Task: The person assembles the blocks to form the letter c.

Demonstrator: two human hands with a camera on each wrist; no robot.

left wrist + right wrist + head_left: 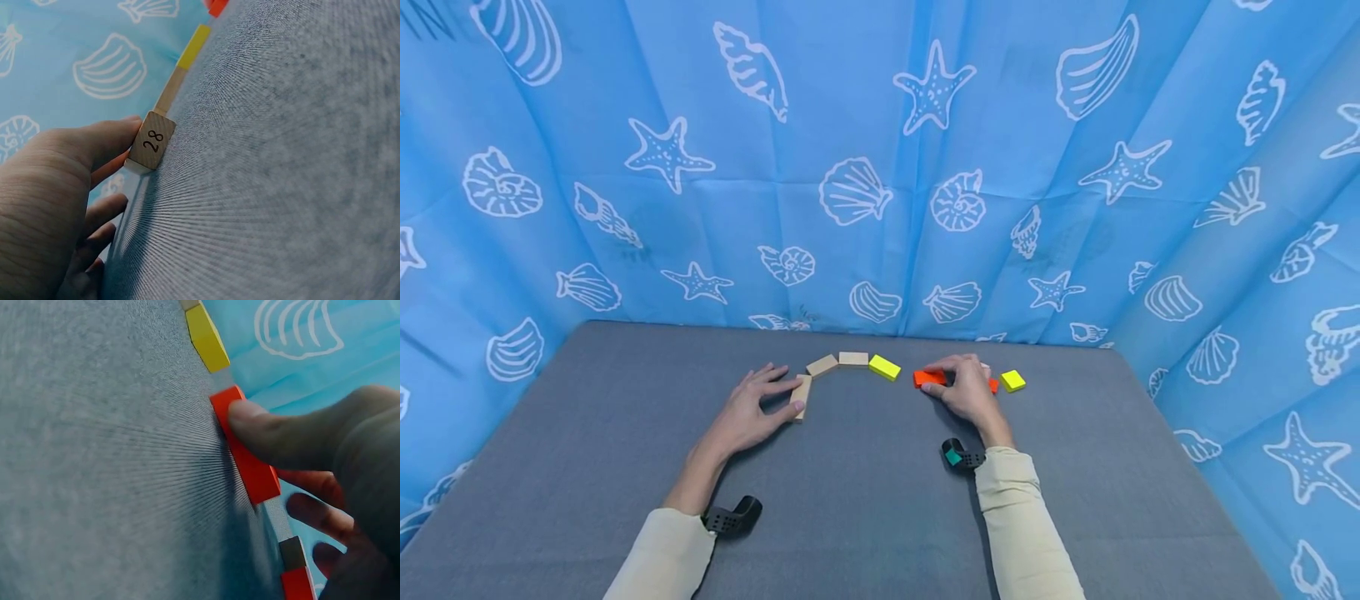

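My left hand (pixel 751 413) pinches a plain wooden block (pixel 802 397) between thumb and index finger. Its end face (pixel 152 140), marked 28, shows in the left wrist view. The other left fingers are spread beside it. Further right, my right hand (pixel 967 390) grips an orange-red block (pixel 245 447) lying on the cloth, thumb on its near side. Two more wooden blocks (pixel 822 365) and a yellow block (pixel 884 367) form a curved row between the hands. A gap separates the yellow block from the gripped red one.
Beyond the right hand lie another red block (pixel 299 584), partly hidden, and a yellow block (pixel 1013 381). A dark block (pixel 292 552) touches that red one in the right wrist view. Grey cloth (pixel 865 500) covers the table; a blue shell-print curtain (pixel 880 275) hangs behind.
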